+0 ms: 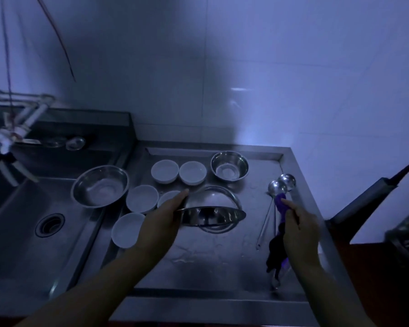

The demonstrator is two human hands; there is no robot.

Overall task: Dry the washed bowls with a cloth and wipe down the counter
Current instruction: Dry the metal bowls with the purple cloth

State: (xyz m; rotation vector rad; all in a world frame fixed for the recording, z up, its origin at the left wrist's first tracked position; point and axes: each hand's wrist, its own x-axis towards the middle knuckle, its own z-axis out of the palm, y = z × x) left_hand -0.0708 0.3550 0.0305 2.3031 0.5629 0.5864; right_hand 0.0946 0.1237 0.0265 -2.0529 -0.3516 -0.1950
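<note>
Dim tiled kitchen; steel table [222,267] with sink [33,232] to its left, water streaks on the near surface. On the table: five white bowls [164,171], two upright steel bowls [229,165], two ladles [278,187]. Left hand [161,223] grips a steel bowl [210,214] by its rim, tilted and lifted above a round ring [232,199] set in the table. Right hand [298,230] holds a purple cloth [280,204] bunched, its tail hanging down, just right of the bowl and not touching it. Step in hand, by judgement: drying this bowl. Keep the rim grip firm, spread the cloth over the fingers, wipe inside then outside, turning the bowl.
</note>
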